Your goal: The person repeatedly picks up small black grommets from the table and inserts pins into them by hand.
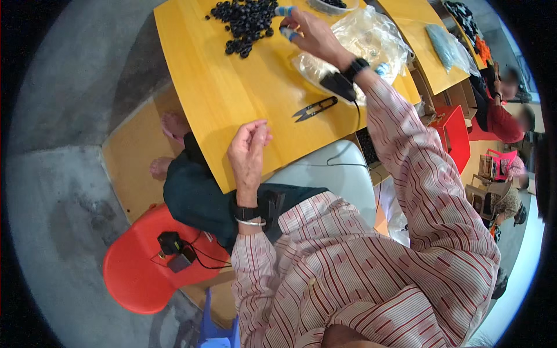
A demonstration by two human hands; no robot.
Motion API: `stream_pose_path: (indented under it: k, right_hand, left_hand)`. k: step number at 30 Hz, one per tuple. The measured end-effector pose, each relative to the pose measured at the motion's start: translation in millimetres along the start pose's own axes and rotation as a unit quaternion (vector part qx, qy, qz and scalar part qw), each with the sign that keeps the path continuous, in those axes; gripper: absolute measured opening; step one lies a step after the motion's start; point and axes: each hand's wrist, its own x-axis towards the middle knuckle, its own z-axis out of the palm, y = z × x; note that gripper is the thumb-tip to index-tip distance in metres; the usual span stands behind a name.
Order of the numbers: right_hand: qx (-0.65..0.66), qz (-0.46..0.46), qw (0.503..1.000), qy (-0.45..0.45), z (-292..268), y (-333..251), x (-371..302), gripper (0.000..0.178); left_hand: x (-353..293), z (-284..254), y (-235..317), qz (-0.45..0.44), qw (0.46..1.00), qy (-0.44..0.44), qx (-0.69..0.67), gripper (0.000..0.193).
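My right hand (316,37) reaches to the far side of the yellow table (232,87), with blue tape around its fingertips. Its fingers are apart, beside a heap of small black rings (246,23), and nothing shows in them. Over the near table edge rests my left hand (248,152), its fingers curled and pressed together. Whatever it may hold is hidden. Between the two hands lies a pair of black thread snips (315,109). A clear plastic bag (371,43) with pale contents sits beneath my right wrist.
A clear tub (333,7) of black pieces stands at the far edge. Near the table are a grey stool (325,180) and a red stool (139,261) with black devices and cables. To the right are another yellow table (415,29), a red box (452,136) and other people.
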Motion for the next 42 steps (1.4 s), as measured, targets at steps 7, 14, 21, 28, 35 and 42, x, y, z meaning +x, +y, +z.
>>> stream_pose_path:
  k: [7,14,21,28,35,42]
  right_hand:
    - [0.122,-0.053,0.985,-0.111,-8,-122,-78,0.053]
    - [0.144,-0.054,0.985,-0.074,9,-136,-94,0.051]
    - [0.204,0.002,0.976,-0.076,-5,-145,-102,0.046]
    - [0.241,0.033,0.967,-0.072,-11,-146,-107,0.04]
    - [0.199,-0.01,0.979,-0.047,-5,-144,-109,0.037]
    - [0.172,-0.005,0.985,-0.024,-2,-148,-111,0.035]
  left_hand:
    - [5,1,-3,0.013,0.996,-0.02,-0.081,0.025]
    - [0,-1,-8,0.021,0.984,-0.03,-0.174,0.018]
    - [-6,-1,0,-0.006,0.98,-0.064,-0.186,0.022]
    - [-9,-1,3,-0.001,0.972,-0.112,-0.209,0.029]
    - [-6,0,-3,-0.004,0.972,-0.106,-0.207,0.026]
    - [-4,2,-3,0.001,0.975,-0.089,-0.205,0.021]
